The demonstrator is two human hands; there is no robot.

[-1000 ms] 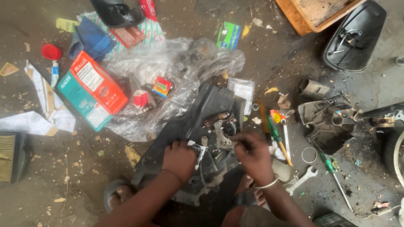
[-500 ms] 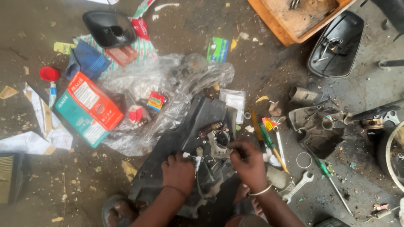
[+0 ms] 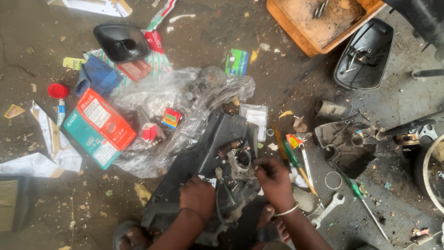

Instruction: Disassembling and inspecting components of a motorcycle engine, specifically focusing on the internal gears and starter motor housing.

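Note:
A small metal carburettor-like part [image 3: 239,162] rests on a black plastic cover [image 3: 203,157] lying on the dirty floor. My left hand [image 3: 200,198] lies curled on the cover just below and left of the part, its fingers touching the part's lower side. My right hand [image 3: 274,181] pinches the part's right edge with its fingertips; a thin bangle sits on that wrist. Whether the fingers hold a small piece is hidden. My sandalled feet [image 3: 270,222] show below the hands.
Crumpled clear plastic sheet [image 3: 185,102] with small boxes, a red and teal carton [image 3: 97,127], screwdrivers [image 3: 296,162], a spanner [image 3: 327,209], a ring [image 3: 332,179], a grey engine casing [image 3: 344,146], a black housing [image 3: 365,53], a wooden tray [image 3: 319,23] and a black mirror shell [image 3: 122,41] surround me.
The view has shifted down, so floor items sit lower in frame. My right hand moved slightly from over the part to its right edge; my left hand stays on the cover.

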